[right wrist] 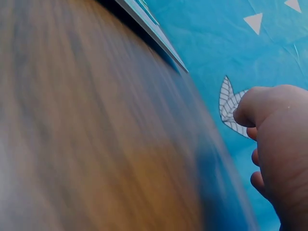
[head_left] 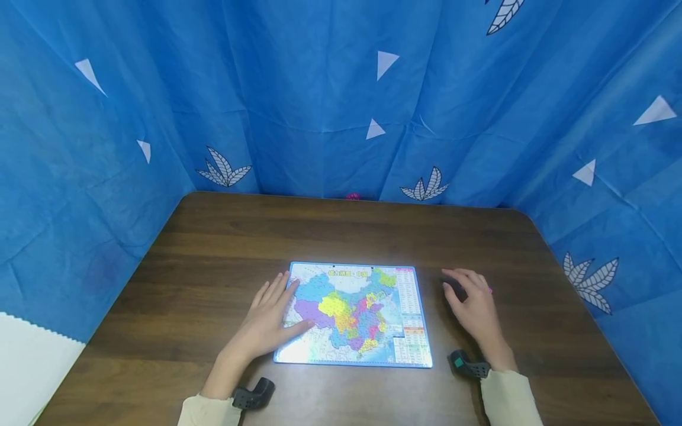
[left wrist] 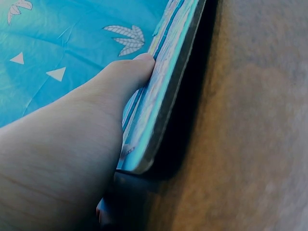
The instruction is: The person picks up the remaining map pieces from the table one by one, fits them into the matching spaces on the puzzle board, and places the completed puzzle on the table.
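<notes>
A flat map puzzle board [head_left: 348, 313] with a blue rim lies on the table, its provinces in many colours and small print tables down its right side. My left hand [head_left: 274, 313] rests over its left edge with fingers and thumb spread. In the left wrist view the thumb lies across the face of the board [left wrist: 166, 91], near its edge. To the right of the board, my right hand [head_left: 474, 302] hovers low over the table, fingers loosely bent, with a gap between thumb and forefinger. A small pink bit [head_left: 491, 290] shows at its outer side, mostly hidden.
The brown wooden table [head_left: 213, 236] has rounded far corners. A blue curtain [head_left: 319, 89] with white leaves and triangles surrounds it. Black wrist devices sit at the left wrist [head_left: 254, 394] and right wrist [head_left: 467, 364]. Something white [head_left: 32, 361] stands at the far left.
</notes>
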The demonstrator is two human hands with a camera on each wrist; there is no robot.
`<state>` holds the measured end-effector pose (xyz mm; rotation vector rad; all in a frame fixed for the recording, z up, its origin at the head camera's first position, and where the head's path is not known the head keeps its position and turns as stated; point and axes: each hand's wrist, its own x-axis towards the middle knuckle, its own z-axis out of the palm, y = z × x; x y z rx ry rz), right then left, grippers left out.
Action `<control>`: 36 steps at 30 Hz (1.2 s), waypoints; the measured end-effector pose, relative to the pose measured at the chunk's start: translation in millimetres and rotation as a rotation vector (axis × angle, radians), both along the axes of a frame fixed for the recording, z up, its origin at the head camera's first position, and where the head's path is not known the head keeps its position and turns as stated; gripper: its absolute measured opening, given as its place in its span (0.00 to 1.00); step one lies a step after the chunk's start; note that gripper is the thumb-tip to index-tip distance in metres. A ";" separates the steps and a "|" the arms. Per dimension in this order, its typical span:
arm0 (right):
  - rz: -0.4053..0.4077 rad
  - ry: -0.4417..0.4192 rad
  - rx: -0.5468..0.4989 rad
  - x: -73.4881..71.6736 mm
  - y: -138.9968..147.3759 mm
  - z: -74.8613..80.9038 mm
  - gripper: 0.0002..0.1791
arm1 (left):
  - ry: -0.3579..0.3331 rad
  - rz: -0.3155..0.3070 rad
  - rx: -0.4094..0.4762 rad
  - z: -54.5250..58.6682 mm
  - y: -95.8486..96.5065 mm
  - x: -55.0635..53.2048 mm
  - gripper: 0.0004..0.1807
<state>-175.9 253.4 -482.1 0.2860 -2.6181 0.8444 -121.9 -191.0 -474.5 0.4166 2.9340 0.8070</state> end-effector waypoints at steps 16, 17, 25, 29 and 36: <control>-0.086 -0.017 0.011 4.7 31.8 8.0 0.28 | 0.007 -0.003 0.000 -0.1 -0.2 -0.1 0.54; -0.097 -0.012 0.015 4.9 33.3 7.8 0.28 | 0.006 -0.002 -0.001 -0.2 -0.3 -0.1 0.54; -0.213 -0.092 0.037 7.2 43.9 7.4 0.25 | 0.003 -0.001 -0.006 -1.2 -0.4 0.8 0.54; -0.258 -0.183 0.049 7.8 45.5 8.0 0.25 | 0.003 0.004 -0.005 -1.0 -0.9 1.5 0.54; -0.251 -0.198 0.057 8.2 46.7 9.1 0.22 | -0.005 -0.004 -0.013 0.8 -0.9 0.0 0.54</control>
